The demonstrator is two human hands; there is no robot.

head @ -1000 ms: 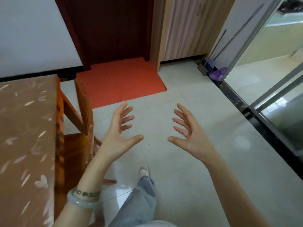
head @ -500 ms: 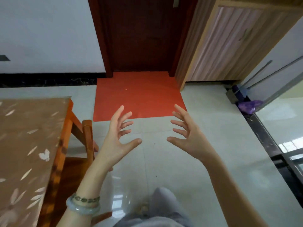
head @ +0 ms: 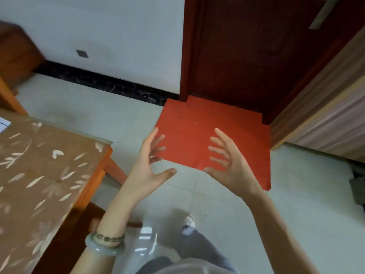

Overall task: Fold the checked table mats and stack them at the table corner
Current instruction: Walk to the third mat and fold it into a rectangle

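Nearest to the camera is the person's leg in grey trousers (head: 199,248), with a pale shoe (head: 188,219) on the shiny tiled floor (head: 306,204). This suggests the person is standing or walking beside the table and not sitting at it. On the left wrist there are 2 bracelets (head: 105,244), one of pale stone and one of beads.

At the left is the table (head: 39,184), under a brown cover with a pale leaf pattern. Its far right corner (head: 106,145) points toward the middle of the scene. A small piece of something white (head: 3,124) lies at the far left edge of the table; I cannot tell what it is.

The left hand (head: 150,165) and the right hand (head: 231,167) are raised in the air above the floor, to the right of the table. They are apart, palms turned to each other, fingers spread, and they hold nothing. I judge this to be a ready position, not a grip.

The checked table mats are not visible anywhere, so I judge that the folding is not yet started.

Farther away a red floor mat (head: 213,119) lies before a dark red door (head: 256,46). Left of the door is a white wall (head: 108,32) with a black skirting (head: 98,82), and at the right stands a wooden cabinet (head: 325,115).
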